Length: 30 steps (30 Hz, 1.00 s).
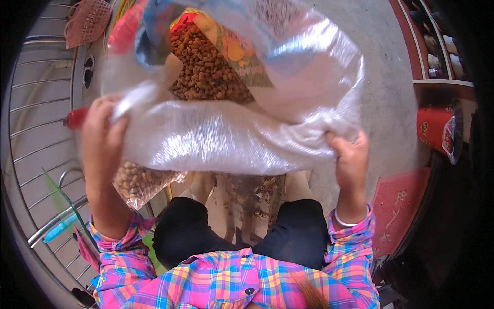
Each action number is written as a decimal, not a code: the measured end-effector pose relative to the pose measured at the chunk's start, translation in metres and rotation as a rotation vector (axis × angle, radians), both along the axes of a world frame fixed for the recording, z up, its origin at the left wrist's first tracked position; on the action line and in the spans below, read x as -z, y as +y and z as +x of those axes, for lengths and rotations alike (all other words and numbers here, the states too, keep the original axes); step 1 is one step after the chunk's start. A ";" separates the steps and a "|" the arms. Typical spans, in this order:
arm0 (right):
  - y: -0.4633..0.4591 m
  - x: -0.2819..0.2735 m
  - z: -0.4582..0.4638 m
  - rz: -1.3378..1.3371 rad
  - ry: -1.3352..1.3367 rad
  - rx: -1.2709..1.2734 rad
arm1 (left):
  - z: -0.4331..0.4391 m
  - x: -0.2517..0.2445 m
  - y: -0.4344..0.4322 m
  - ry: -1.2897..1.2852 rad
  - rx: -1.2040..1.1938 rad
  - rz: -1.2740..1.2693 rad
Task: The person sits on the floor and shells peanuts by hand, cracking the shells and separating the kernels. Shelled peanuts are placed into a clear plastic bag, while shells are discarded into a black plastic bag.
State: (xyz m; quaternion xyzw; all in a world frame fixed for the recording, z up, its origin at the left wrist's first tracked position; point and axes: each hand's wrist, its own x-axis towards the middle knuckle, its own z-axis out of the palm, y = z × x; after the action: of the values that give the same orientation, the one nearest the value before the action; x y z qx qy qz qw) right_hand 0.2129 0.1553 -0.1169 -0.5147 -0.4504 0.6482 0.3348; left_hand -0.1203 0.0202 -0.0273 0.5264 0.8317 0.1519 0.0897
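Note:
My left hand (103, 137) grips one side of a large, shiny, translucent woven plastic sack (216, 135). On the other side, my right hand (350, 156) pinches its bunched rim, thumb on top. The sack is spread wide between my hands above my knees and is partly blurred. Beyond its near edge shows a heap of small brown nuts or dried fruits (208, 65), beside a panel printed with orange fruit (235, 48). I cannot tell whether the heap lies inside this sack. Below my left hand is a clear plastic bag (144, 181) of paler, similar pieces.
A metal rail rack (42, 102) runs along the left, with a pink basket (88, 21) at its far end. To the right are a red printed bucket (436, 129), a red board (401, 212) and shelves with shoes (444, 42). Debris (266, 189) lies between my legs.

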 end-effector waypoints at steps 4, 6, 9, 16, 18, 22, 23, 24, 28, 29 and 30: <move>-0.017 0.021 0.001 -0.125 0.053 0.012 | 0.044 -0.006 0.025 0.241 0.187 0.158; -0.015 0.025 0.005 -0.155 0.051 0.010 | 0.070 -0.001 0.040 -0.047 0.330 0.082; -0.017 0.024 0.009 -0.145 0.003 0.009 | 0.074 0.083 0.063 -0.158 0.478 -0.228; -0.021 0.028 0.008 -0.134 -0.023 0.009 | 0.009 0.234 0.107 0.182 0.126 -0.546; -0.020 0.027 0.005 -0.129 -0.023 -0.018 | -0.022 0.253 0.103 0.194 -0.014 -0.520; -0.017 0.025 0.001 -0.115 -0.011 0.011 | -0.042 0.279 0.106 0.196 -0.135 -0.445; -0.017 0.025 0.000 -0.121 0.003 0.023 | -0.039 0.283 0.106 0.202 -0.138 -0.412; -0.016 0.025 0.000 -0.127 0.019 0.034 | -0.032 0.290 0.106 0.214 -0.128 -0.369; -0.014 0.032 0.001 -0.171 0.022 0.014 | 0.044 0.304 0.087 0.276 0.149 -0.035; -0.015 0.033 0.000 -0.177 0.015 0.038 | 0.071 0.307 0.083 0.271 0.258 0.004; -0.014 0.035 0.000 -0.177 0.010 0.058 | 0.093 0.310 0.074 0.263 0.351 -0.004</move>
State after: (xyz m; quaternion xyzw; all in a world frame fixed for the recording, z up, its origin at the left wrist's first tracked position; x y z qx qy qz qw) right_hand 0.2124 0.1414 -0.1523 -0.5517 -0.3745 0.6783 0.3087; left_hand -0.0271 0.0939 -0.3371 0.6781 0.7323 0.0621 0.0063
